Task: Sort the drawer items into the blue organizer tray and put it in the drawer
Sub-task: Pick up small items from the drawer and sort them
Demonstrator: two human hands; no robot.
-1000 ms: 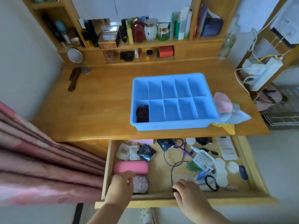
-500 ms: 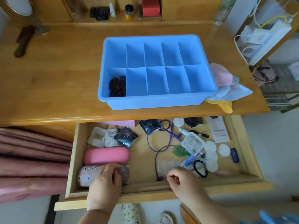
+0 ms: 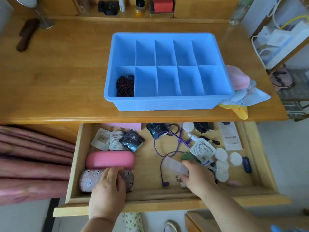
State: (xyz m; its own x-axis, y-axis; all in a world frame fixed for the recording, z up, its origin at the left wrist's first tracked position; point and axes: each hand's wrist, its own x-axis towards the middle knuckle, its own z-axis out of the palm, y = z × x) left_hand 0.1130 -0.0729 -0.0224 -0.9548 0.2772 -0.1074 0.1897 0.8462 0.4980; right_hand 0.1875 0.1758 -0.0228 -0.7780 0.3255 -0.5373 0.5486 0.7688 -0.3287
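Note:
The blue organizer tray [image 3: 167,101] stands on the desk, with dark beads [image 3: 125,86] in its near-left compartment. Below it the wooden drawer [image 3: 150,198] is pulled out and full of small items. My left hand [image 3: 108,190] rests on a patterned pinkish case [image 3: 88,180], just in front of a pink case [image 3: 110,159]. My right hand [image 3: 197,178] holds a clear plastic box [image 3: 173,164] near a purple earphone cable [image 3: 160,158] and a small metal trinket [image 3: 178,178].
Sachets [image 3: 117,139], a white tube [image 3: 202,149], cotton pads [image 3: 221,163], a dark blue item [image 3: 247,164] and a white packet [image 3: 230,138] lie in the drawer. Pastel cloths [image 3: 242,91] sit right of the tray. A pink curtain [image 3: 30,156] hangs left.
The view has tipped down and closer to the drawer. My right hand has taken hold of the clear plastic box. My left hand stays on the patterned case.

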